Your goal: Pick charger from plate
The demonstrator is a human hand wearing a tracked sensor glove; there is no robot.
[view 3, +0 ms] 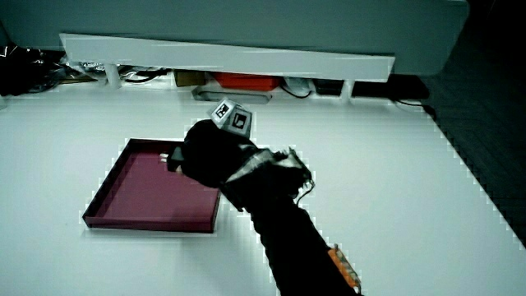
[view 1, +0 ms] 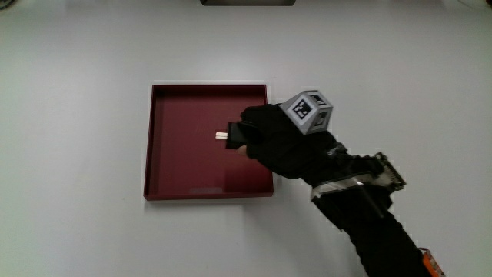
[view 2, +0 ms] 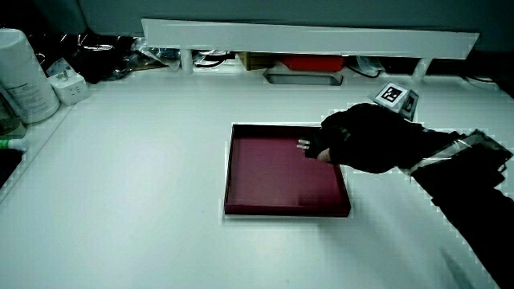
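A dark red square plate (view 1: pixel 165 154) with a raised rim lies on the white table. The gloved hand (view 1: pixel 257 137) reaches in over the plate's rim, its fingers curled around a small black charger (view 1: pixel 231 135) whose pale prongs stick out toward the plate's middle. Most of the charger is hidden by the fingers. I cannot tell whether it touches the plate's floor. Both side views show the hand (view 2: pixel 345 140) (view 3: pixel 201 152), the charger's prong end (view 2: pixel 303 145) (view 3: pixel 169 157) and the plate (view 2: pixel 265 185) (view 3: pixel 136 193). The patterned cube (view 1: pixel 308 110) rides on the back of the hand.
A low white partition (view 2: pixel 305 36) runs along the table's edge farthest from the person, with a red object (view 2: pixel 315 63), a grey tray (view 2: pixel 303 78) and cables under it. In a side view a white cylinder (view 2: pixel 22 76) and a white plug block (view 2: pixel 68 87) stand near the table's corner.
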